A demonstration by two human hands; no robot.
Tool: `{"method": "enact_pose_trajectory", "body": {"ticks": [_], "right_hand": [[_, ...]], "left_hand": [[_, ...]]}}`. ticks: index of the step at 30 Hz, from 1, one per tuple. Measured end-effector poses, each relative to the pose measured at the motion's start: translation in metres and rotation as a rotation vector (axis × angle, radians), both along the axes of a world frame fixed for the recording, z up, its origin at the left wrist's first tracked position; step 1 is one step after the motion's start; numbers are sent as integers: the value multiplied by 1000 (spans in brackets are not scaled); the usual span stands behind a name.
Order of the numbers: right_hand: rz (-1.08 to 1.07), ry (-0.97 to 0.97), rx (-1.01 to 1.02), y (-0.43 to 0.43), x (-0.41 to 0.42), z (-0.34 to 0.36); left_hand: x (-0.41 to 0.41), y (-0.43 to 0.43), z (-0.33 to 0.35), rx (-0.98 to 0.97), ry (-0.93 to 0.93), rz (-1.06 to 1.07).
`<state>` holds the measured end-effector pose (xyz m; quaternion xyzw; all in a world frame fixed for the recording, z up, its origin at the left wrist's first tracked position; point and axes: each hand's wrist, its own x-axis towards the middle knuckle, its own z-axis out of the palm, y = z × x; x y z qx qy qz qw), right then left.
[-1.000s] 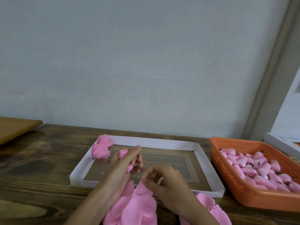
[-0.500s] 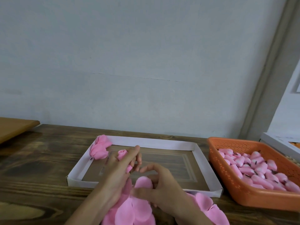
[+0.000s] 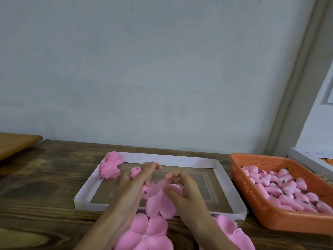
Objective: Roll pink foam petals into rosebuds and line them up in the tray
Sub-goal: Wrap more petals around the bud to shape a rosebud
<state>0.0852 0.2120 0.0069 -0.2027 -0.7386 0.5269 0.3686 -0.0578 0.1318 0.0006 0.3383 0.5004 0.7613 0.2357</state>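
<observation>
petal pile cropped below, basket cropped right

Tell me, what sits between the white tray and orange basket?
Nothing; the head view shows only bare wooden table between white tray and orange basket.

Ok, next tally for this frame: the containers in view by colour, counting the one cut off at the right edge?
White: 2, the paper tray and the box cut off at the right edge
Orange: 1, the basket
Total: 3
</observation>
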Motion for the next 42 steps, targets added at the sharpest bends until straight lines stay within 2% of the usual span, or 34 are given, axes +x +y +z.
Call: {"method": "enact_pose_trajectory", "body": {"ticks": [2,5,12,19,28,34,39,42], "right_hand": [[-24,16,-22,-1,-6,-1],[-24,0,-68,-1,-15,-2],[26,-2,-169,-5,-28,1],[93,122,-222,-10,-32,-3],[149,232,-325,-15,-29,-7],[190,379,-381,-20,-32,-4],[191,424,-341,-19,-37,-9],[159,418,-312,-20,-39,-9]], "left_hand": [[4,2,-1,-66,61,-16],[6,2,-1,-40,18,-90],[6,0,4,-49,22,39],[7,8,-3,33,-165,56],[6,5,-2,-5,-255,20],[7,10,-5,31,-158,17],[5,14,-5,31,-197,-87],[6,10,-5,-3,-109,-44]]}}
